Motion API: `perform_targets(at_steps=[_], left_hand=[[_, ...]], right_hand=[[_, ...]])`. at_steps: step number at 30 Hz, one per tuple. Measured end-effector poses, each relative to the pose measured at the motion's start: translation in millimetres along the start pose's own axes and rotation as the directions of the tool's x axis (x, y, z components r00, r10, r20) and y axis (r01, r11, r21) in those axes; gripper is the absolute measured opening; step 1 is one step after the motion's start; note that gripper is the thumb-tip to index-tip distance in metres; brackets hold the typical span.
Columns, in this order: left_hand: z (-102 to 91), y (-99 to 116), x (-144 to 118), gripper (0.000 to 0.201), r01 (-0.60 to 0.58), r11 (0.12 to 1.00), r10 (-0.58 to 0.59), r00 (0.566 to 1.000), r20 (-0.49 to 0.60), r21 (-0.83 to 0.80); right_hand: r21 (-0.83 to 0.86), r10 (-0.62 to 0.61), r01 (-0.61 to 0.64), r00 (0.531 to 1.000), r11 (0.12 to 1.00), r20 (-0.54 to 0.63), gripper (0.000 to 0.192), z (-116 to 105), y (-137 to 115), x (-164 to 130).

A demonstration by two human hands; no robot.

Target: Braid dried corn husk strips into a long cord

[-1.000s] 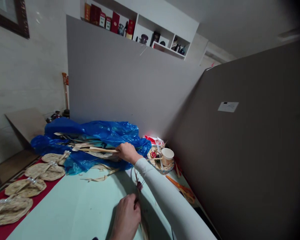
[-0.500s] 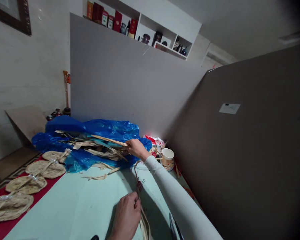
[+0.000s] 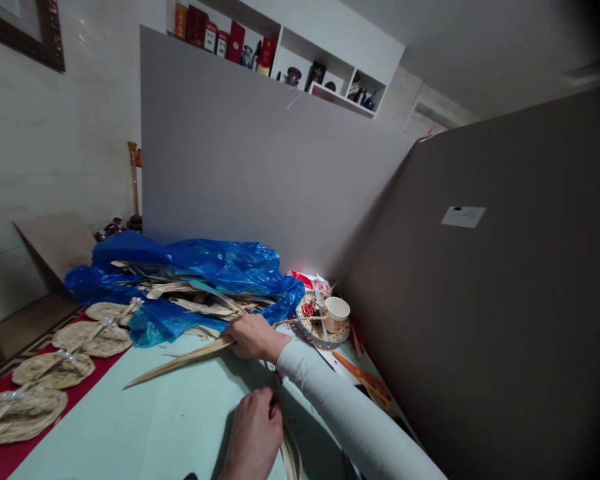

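My right hand [image 3: 254, 337], in a white sleeve, is closed around one end of a long dried leaf strip [image 3: 177, 362]. The strip's pointed end reaches left over the pale green tabletop [image 3: 145, 427]. Lower down, my left hand [image 3: 256, 430] rests with curled fingers on a bundle of pale strips [image 3: 292, 455], which trails toward me at its right side. A dark clip near the top of that bundle is mostly covered by my right arm. Behind my right hand, a heap of dried strips [image 3: 205, 300] lies on a blue plastic bag [image 3: 220, 257].
Several woven sandals [image 3: 93, 338] line a red cloth [image 3: 110, 357] at the left. To the right, a white paper cup [image 3: 337, 313] stands on a woven round item [image 3: 325, 341], near orange-handled scissors [image 3: 367, 379]. Grey panels [image 3: 260, 160] rise behind and at the right.
My right hand has drawn the dried leaf strip off the heap, toward me and slightly left. The strip now lies low over the table. My left hand has stayed in place.
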State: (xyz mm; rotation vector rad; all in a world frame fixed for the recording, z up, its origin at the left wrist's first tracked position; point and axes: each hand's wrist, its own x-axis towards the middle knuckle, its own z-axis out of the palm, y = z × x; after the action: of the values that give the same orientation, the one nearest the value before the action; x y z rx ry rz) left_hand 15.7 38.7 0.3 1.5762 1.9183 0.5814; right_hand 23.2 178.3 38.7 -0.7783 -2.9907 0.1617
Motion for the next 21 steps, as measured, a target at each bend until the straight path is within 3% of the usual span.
perform_targets(at_steps=[4, 8, 11, 15, 21], left_hand=[[-0.5, 0, 0, 0.031, -0.005, 1.000, 0.005, 1.000, 0.003, -0.005], [-2.5, 1, -3, 0.031, -0.002, 1.000, 0.002, 1.000, 0.007, -0.008], [-3.0, 1, -3, 0.030, 0.010, 1.000, -0.010, 1.000, 0.017, 0.000], [-1.7, 1, -1, 0.030, 0.008, 1.000, -0.008, 1.000, 0.018, 0.008], [-1.2, 1, 0, 0.030, 0.015, 1.000, -0.016, 1.000, 0.019, 0.026]], right_hand=[[0.002, 0.011, -0.011, 0.996, 1.000, -0.085, 0.007, -11, 6, 7], [0.018, 0.103, -0.101, 0.972, 0.995, -0.211, 0.019, -35, 19, 24], [0.017, 0.171, -0.173, 0.949, 0.985, -0.265, 0.024, -42, 22, 34], [0.007, 0.245, -0.255, 0.922, 0.967, -0.299, 0.023, -31, 20, 39], [0.055, 0.249, -0.243, 0.950, 0.968, -0.188, 0.020, -4, 9, 29]])
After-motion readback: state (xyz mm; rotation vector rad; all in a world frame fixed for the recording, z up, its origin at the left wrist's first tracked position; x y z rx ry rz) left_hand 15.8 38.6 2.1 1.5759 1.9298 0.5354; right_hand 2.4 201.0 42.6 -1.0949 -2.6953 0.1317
